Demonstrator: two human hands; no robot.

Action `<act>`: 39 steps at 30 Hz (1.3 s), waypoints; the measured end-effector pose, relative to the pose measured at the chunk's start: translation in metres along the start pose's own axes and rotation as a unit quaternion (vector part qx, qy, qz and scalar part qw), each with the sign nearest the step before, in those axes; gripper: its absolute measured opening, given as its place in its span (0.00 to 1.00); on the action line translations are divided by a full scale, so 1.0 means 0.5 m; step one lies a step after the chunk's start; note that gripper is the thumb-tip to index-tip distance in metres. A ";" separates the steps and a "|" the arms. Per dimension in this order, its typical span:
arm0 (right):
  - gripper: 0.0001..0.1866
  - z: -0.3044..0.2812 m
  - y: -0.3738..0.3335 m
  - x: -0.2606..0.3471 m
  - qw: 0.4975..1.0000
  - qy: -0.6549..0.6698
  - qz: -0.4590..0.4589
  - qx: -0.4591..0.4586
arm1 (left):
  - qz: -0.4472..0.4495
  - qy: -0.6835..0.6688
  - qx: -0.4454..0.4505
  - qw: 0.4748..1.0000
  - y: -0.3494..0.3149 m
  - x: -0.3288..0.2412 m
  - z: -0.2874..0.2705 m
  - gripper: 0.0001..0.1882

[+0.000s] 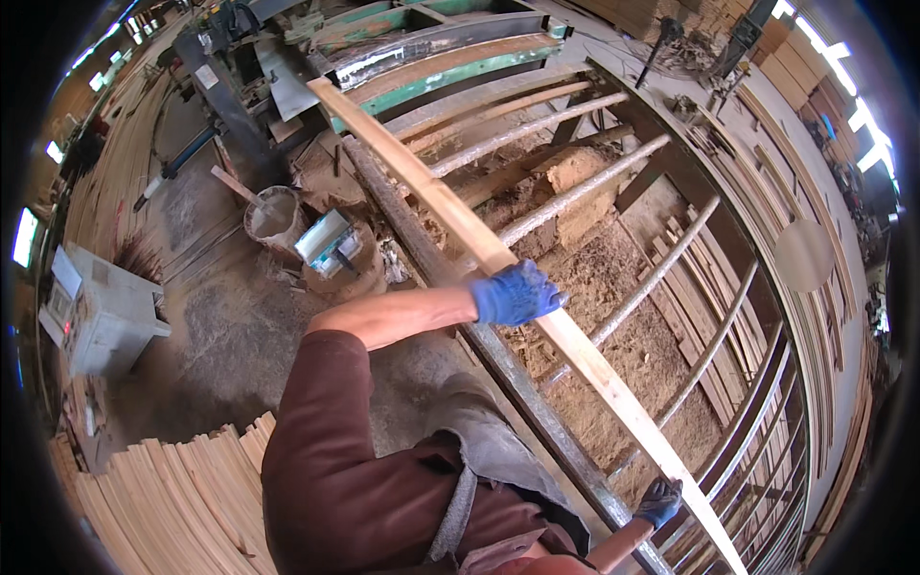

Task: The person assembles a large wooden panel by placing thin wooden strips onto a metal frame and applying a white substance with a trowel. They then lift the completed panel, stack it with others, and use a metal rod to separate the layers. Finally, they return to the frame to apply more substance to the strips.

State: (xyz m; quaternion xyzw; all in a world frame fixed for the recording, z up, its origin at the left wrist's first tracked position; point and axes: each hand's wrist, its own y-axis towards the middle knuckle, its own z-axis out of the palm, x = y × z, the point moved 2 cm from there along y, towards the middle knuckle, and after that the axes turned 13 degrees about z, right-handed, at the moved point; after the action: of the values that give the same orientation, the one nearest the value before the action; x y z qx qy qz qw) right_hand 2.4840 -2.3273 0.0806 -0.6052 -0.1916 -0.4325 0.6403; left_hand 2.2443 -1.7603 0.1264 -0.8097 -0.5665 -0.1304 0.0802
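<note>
A long, pale wooden board (599,369) lies slantwise across the metal rollers, from the upper left down to the lower right. My left hand (517,292), in a blue glove, is closed over the board near its middle, with the arm stretched out from a brown sleeve. Farther down the same board, my right hand (659,501), also gloved in blue, grips it at the near edge. Both palms and the undersides of the fingers are hidden.
The roller frame has a metal rail (565,446) on my side and bars like this roller (586,196). Sawdust (632,331) heaps below. A bucket (275,216) and a grey box-like machine (107,311) stand left; stacked boards (182,489) lie behind. A green-edged machine bed (460,81) is ahead.
</note>
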 end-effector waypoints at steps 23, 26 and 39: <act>0.17 0.175 0.048 0.011 0.545 -0.684 -0.480 0.065 | -0.045 -0.158 0.084 0.983 0.199 -0.068 0.047 0.19; 0.17 0.171 0.053 0.011 0.535 -0.701 -0.468 0.056 | 0.049 -0.177 -0.227 0.956 0.227 -0.216 -0.089 0.28; 0.08 0.159 0.044 0.037 0.595 -0.693 -0.403 0.055 | 0.152 -0.390 -0.227 0.879 0.350 -0.397 -0.141 0.25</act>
State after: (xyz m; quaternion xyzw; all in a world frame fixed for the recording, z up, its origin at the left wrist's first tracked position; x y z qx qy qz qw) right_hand 2.5336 -2.2608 0.0967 -0.5476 -0.8254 -0.0854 0.1073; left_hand 2.3357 -2.0184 0.1367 -0.8675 -0.3763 0.0849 -0.3141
